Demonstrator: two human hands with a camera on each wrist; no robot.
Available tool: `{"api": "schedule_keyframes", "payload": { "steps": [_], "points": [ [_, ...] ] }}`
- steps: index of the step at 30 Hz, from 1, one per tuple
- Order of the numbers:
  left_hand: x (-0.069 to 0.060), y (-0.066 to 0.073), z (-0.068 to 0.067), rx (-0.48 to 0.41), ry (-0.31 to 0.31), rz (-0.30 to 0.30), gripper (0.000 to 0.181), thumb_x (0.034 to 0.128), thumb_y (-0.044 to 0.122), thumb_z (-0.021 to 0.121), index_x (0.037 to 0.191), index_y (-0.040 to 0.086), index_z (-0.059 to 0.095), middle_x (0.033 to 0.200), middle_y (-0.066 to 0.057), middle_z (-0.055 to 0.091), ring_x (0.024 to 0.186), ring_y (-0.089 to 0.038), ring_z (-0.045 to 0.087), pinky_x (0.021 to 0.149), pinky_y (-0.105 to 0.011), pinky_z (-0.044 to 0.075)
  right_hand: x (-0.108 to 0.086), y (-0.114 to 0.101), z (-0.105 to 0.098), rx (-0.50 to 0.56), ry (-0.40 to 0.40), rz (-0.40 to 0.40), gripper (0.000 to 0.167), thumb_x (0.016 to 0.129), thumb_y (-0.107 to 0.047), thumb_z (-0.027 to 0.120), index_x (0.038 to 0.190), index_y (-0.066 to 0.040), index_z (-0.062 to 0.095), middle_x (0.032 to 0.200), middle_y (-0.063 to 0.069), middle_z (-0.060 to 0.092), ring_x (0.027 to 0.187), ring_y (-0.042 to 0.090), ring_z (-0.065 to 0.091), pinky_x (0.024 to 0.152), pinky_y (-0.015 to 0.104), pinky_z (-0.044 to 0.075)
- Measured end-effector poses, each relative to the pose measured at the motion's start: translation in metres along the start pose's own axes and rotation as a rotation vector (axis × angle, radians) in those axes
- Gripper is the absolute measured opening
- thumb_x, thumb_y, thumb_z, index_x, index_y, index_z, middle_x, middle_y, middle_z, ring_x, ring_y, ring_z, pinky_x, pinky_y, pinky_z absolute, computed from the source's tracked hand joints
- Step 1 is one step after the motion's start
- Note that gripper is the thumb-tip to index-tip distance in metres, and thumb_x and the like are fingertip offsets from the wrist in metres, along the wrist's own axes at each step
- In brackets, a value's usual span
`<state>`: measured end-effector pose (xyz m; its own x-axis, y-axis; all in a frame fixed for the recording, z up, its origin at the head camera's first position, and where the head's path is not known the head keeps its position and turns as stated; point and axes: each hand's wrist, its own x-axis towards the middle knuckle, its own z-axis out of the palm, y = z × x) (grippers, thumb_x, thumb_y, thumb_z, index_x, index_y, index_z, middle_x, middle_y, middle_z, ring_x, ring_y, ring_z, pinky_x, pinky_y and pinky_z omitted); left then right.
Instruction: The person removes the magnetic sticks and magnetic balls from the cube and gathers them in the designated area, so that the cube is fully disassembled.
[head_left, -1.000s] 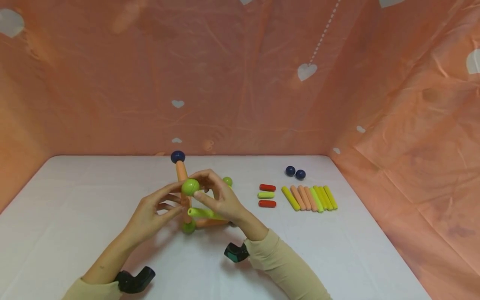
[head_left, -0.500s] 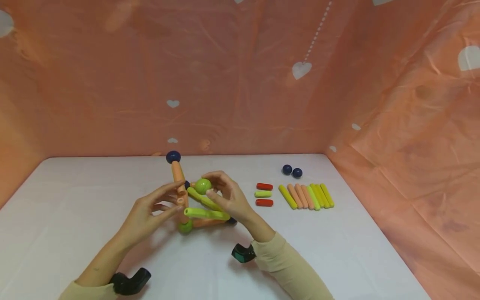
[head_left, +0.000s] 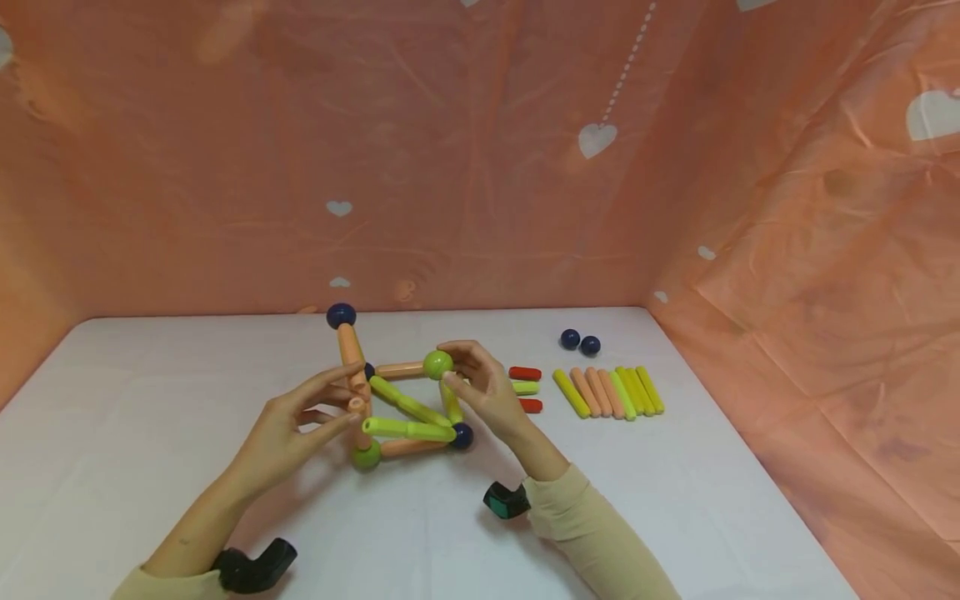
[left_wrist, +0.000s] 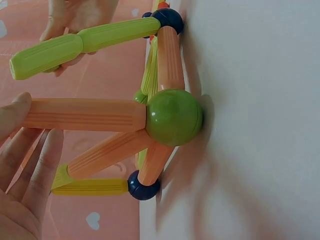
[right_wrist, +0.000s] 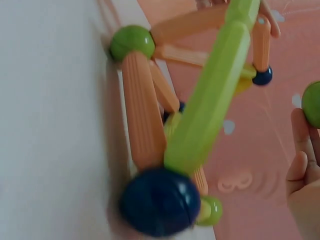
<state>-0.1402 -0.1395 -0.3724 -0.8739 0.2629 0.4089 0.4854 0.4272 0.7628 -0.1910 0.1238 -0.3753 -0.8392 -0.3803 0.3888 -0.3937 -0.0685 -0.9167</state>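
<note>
A frame of toy rods and balls stands on the table. My left hand (head_left: 300, 425) pinches the free end of an upright orange rod (left_wrist: 85, 114); its lower end meets a green corner ball (left_wrist: 175, 117). Between thumb and fingertips, my right hand (head_left: 495, 400) holds another green ball (head_left: 438, 364) near the frame's back right. A lime rod pair (head_left: 408, 429) rises from the dark blue corner ball (head_left: 462, 436). At the far left, orange rod (head_left: 348, 346) leads up to a dark blue ball (head_left: 341, 315). The right fingers partly hide the back right corner.
Right of the frame lie short red rods (head_left: 525, 373) and a short lime rod (head_left: 526, 387), partly behind the right hand. Farther right is a row of several long rods (head_left: 607, 393), with two loose dark blue balls (head_left: 581, 342) behind. An orange cloth (head_left: 420, 167) hangs behind the table.
My right hand has moved right with the green ball, away from the left hand, uncovering more of the frame. The left hand stays at the orange rod. The head view has shifted slightly.
</note>
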Motion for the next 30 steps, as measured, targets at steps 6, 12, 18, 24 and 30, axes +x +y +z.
{"api": "schedule_keyframes", "payload": {
  "steps": [6, 12, 18, 24, 30],
  "points": [
    [0.000, 0.000, -0.003, 0.010, -0.010, -0.008, 0.053, 0.0859, 0.010, 0.071, 0.136, 0.017, 0.054, 0.099, -0.001, 0.072, 0.092, 0.005, 0.061, 0.074, -0.018, 0.054, 0.002, 0.002, -0.016, -0.012, 0.095, 0.039, 0.037, 0.092, 0.003, 0.055, 0.126, 0.013, 0.046, 0.122, 0.030, 0.052, 0.101, 0.008, 0.056, 0.090, 0.018, 0.048],
    [0.001, 0.003, -0.005, -0.006, -0.015, 0.000, 0.053, 0.0857, 0.009, 0.072, 0.135, 0.015, 0.055, 0.098, -0.001, 0.072, 0.091, 0.004, 0.061, 0.074, -0.018, 0.054, 0.005, 0.007, -0.034, -0.037, 0.206, 0.050, 0.037, 0.089, 0.006, 0.057, 0.124, 0.014, 0.049, 0.118, 0.024, 0.056, 0.097, 0.007, 0.057, 0.088, 0.017, 0.048],
    [0.000, 0.004, -0.005, -0.031, -0.014, 0.011, 0.053, 0.0858, 0.008, 0.071, 0.135, 0.015, 0.055, 0.099, -0.002, 0.072, 0.092, 0.004, 0.061, 0.074, -0.017, 0.053, 0.007, 0.015, -0.051, -0.035, 0.295, 0.143, 0.037, 0.090, 0.003, 0.059, 0.126, 0.009, 0.051, 0.113, 0.007, 0.060, 0.095, 0.008, 0.058, 0.086, 0.016, 0.049],
    [0.000, 0.001, -0.004, -0.049, -0.021, -0.003, 0.053, 0.0855, 0.008, 0.071, 0.135, 0.015, 0.054, 0.100, -0.001, 0.071, 0.092, 0.004, 0.061, 0.074, -0.017, 0.054, 0.008, 0.025, -0.067, -0.075, 0.371, 0.230, 0.035, 0.092, -0.002, 0.060, 0.126, 0.002, 0.054, 0.110, 0.003, 0.063, 0.093, 0.008, 0.059, 0.082, 0.015, 0.050],
    [0.000, 0.000, -0.004, -0.081, -0.026, 0.004, 0.053, 0.0861, 0.006, 0.070, 0.136, 0.014, 0.054, 0.103, -0.005, 0.070, 0.094, 0.004, 0.061, 0.074, -0.018, 0.054, 0.009, 0.034, -0.082, -0.135, 0.420, 0.291, 0.036, 0.092, -0.002, 0.060, 0.128, 0.001, 0.054, 0.114, 0.011, 0.062, 0.094, 0.007, 0.058, 0.083, 0.016, 0.049]
  ]
}}
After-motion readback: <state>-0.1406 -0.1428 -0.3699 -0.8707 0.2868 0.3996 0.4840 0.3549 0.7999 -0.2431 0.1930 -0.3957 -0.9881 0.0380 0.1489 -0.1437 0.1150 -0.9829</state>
